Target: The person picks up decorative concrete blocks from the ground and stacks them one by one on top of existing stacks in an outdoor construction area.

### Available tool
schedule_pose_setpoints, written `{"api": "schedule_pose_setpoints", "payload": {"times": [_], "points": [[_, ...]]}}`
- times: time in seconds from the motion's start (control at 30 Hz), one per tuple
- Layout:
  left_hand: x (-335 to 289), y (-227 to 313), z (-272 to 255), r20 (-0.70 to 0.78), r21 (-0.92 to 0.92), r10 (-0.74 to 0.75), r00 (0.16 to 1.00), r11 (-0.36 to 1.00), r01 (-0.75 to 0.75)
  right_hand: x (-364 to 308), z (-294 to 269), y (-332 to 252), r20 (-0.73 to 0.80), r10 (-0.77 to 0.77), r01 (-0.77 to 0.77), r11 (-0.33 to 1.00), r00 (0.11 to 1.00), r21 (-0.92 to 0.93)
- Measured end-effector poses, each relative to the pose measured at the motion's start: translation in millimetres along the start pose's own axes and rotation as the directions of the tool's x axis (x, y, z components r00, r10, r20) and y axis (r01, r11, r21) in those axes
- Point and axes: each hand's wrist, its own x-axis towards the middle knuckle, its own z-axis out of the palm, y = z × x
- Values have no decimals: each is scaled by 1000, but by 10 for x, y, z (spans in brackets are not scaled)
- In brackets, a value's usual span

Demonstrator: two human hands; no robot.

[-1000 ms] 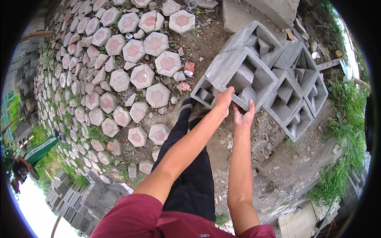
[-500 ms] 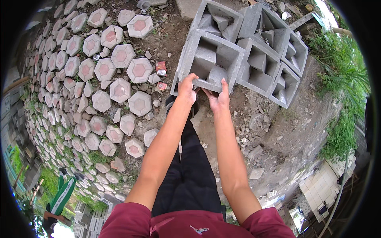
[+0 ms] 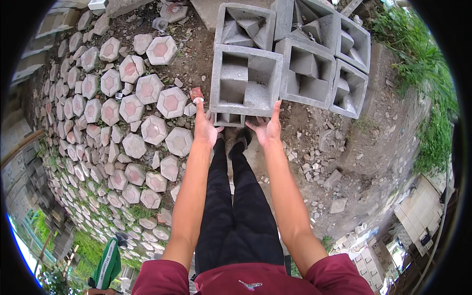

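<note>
A grey concrete ventilation block [image 3: 246, 105] with angled fins inside its square frame sits on top of the near stack, right in front of me. Below it, part of a lower block [image 3: 229, 119] shows between my hands. My left hand [image 3: 207, 130] is off the near left corner, thumb up and fingers spread, gripping nothing. At the near right corner my right hand [image 3: 267, 130] is also open, its thumb tip close to the block's edge; whether it touches cannot be told. Just behind stands another such block [image 3: 245, 27], and more blocks [image 3: 307, 73] stand to the right.
Hexagonal pavers [image 3: 154, 130] with reddish centres cover the ground on the left. Broken rubble [image 3: 314, 172] lies to the right on bare soil, with green plants [image 3: 427, 123] beyond. A red wrapper [image 3: 196, 93] is beside my left thumb. A person in green [image 3: 108, 265] is at the lower left.
The top block has turned and now sits squarer to me. My left hand has moved left, off its near edge, and both hands have opened. My feet show more between my arms.
</note>
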Motion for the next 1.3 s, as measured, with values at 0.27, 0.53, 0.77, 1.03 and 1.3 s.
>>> {"api": "schedule_pose_setpoints", "payload": {"times": [0.27, 0.53, 0.77, 1.03, 1.3], "points": [[442, 162, 221, -47, -420, -251, 967, 883, 209, 250, 4, -130, 76, 129, -149, 876, 989, 459], [454, 201, 363, -30, -422, -193, 981, 892, 163, 276, 172, -153, 34, 52, -62, 871, 998, 488], [501, 180, 210, 7, -463, -290, 957, 847, 260, 212, 3, -110, 44, 167, -164, 831, 985, 532], [888, 23, 37, -67, -476, -257, 964, 857, 195, 481, 70, -105, -46, 91, -51, 837, 995, 544], [585, -138, 118, -1, -693, -164, 986, 712, 118, 346, 160, -111, -139, 97, -32, 910, 985, 413]]}}
